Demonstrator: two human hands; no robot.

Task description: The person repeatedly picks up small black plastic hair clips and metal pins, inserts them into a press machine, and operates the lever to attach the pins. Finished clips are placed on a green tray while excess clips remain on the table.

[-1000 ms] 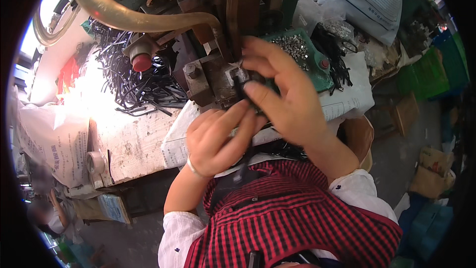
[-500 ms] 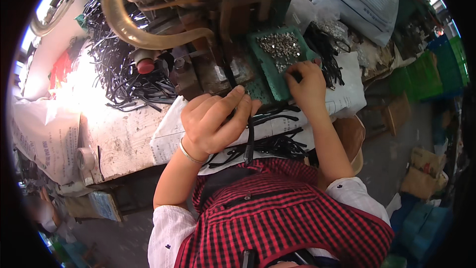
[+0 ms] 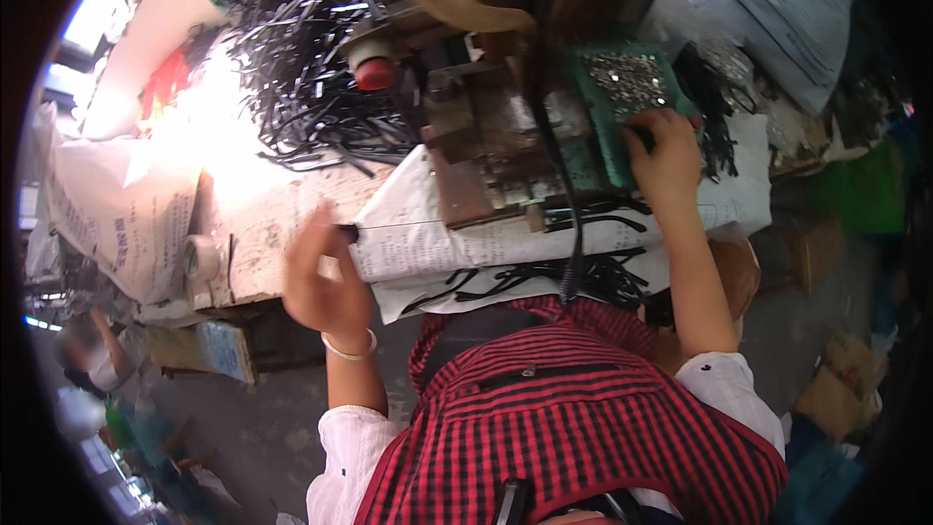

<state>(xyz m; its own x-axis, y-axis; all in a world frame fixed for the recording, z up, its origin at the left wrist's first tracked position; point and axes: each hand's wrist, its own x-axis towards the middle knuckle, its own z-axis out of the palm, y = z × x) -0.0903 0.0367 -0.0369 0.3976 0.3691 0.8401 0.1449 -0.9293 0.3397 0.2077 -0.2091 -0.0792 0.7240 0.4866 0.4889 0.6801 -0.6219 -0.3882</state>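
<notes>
Tray [image 3: 614, 157], green, R of machine [image 3: 476, 112], w/ heap of small shiny metal pcs [image 3: 627, 78] toward far end; near end shows mostly bare green. R grip [image 3: 669, 163] at tray's near R part, fingers curled in; can't tell if a pc is pinched. L grip [image 3: 326, 272] motion-blurred, over surface [image 3: 255, 267] L of machine; small dark item [image 3: 348, 232] right by fingertips, can't tell if clamped or loose. Long blk strip [image 3: 579, 224] runs from machine front down past near side, lower end close to apron [image 3: 583, 379]; neither hand on it. More blk strips [image 3: 554, 275] lie on white printed sheet [image 3: 418, 248] in front of machine; big tangled blk pile [image 3: 311, 78] L of machine, behind red button [image 3: 374, 74]. Stuffed bags [image 3: 768, 15] upper R, beyond tray; white sack [image 3: 121, 219] far L. Edges: surface's front edge runs just below tape roll [image 3: 202, 258]; bare wood btwn roll and sheet gives L side open room. R side tighter: tray, strips and bags crowd up.
</notes>
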